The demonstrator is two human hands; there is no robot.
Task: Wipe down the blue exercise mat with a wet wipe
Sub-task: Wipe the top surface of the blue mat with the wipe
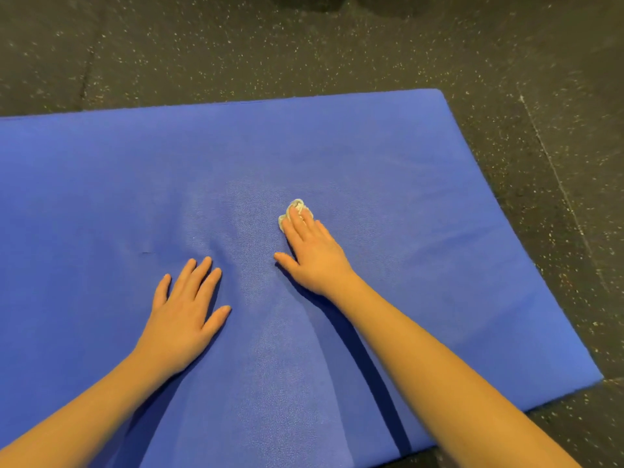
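The blue exercise mat (pixel 405 157) lies flat on the floor and fills most of the view. A crumpled white wet wipe (pixel 297 207) sits near the mat's middle. My right hand (pixel 312 253) presses on it with straight fingers, and the wipe shows past the fingertips. My left hand (pixel 184 314) lies flat on the mat to the left, fingers spread, holding nothing. A damp, slightly darker patch shows on the mat left of the wipe.
Black rubber floor (pixel 304 45) with white specks surrounds the mat at the back and right. The mat's right edge runs diagonally toward the lower right corner. A small dark mark (pixel 147 253) is on the mat at the left.
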